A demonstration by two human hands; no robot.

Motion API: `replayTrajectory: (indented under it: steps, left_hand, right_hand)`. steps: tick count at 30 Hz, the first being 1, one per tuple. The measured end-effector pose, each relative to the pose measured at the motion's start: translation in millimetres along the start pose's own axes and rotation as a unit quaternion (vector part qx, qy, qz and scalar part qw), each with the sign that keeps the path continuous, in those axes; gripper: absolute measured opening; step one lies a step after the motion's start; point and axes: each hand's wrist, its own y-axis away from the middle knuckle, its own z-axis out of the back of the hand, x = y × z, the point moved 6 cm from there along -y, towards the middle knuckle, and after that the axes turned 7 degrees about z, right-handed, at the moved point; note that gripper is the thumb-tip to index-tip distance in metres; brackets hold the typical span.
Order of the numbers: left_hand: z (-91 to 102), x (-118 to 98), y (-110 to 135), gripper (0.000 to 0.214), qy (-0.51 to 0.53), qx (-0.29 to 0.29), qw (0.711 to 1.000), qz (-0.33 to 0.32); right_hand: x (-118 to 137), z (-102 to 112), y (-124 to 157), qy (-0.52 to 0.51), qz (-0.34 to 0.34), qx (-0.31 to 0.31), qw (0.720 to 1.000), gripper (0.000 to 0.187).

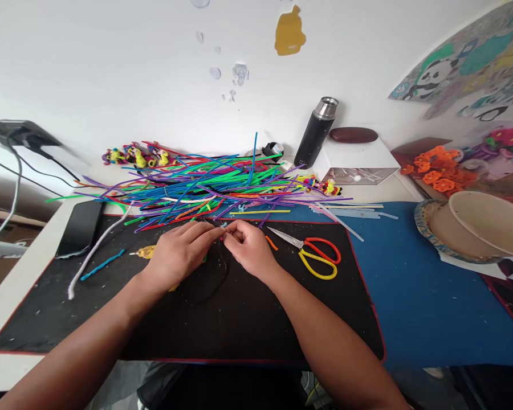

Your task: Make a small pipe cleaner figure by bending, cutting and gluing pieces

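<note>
Over the black mat (248,319), my left hand (182,247) and my right hand (250,247) meet at the fingertips. Both are closed in a pinch around something small. Only specks of light blue and red show between the fingers, so its kind is hidden. Below the fingertips a thin dark cord (226,273) curves over the mat. Partly behind my left hand lies a yellow tool with a metal tip (144,251). Right of my right hand are a short orange pipe cleaner (272,243) and open scissors (310,250) with red and yellow handles.
A heap of coloured pipe cleaners (214,182) spreads behind the hands. A phone (80,228), a white pipe cleaner (98,250) and a twisted blue piece (102,264) lie left. A black flask (316,134), a white box (359,162) and bowls (491,222) stand right.
</note>
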Motion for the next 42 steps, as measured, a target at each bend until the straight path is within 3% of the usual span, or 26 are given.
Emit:
replayTrajectory:
  steps: [8,15,28,42]
  left_hand:
    - [3.8,-0.6,-8.0,0.028,0.000,0.019,0.999,-0.035]
    - [-1.8,-0.1,-9.8,0.027,-0.009,0.032,0.999,-0.006]
    - [1.1,-6.8,-7.6,0.016,-0.018,-0.044,0.998,0.044]
    - [-4.5,-10.8,1.1,0.017,-0.025,-0.053,0.995,0.086]
  right_hand:
    - [3.4,-0.2,0.7,0.072,0.010,0.004,0.997,0.011]
    - [1.8,0.1,1.4,0.100,-0.001,0.000,0.995,0.009]
    - [1.0,-2.3,1.3,0.051,0.002,0.001,0.999,0.013]
    - [-5.1,-2.4,2.4,0.065,0.013,-0.015,0.998,0.013]
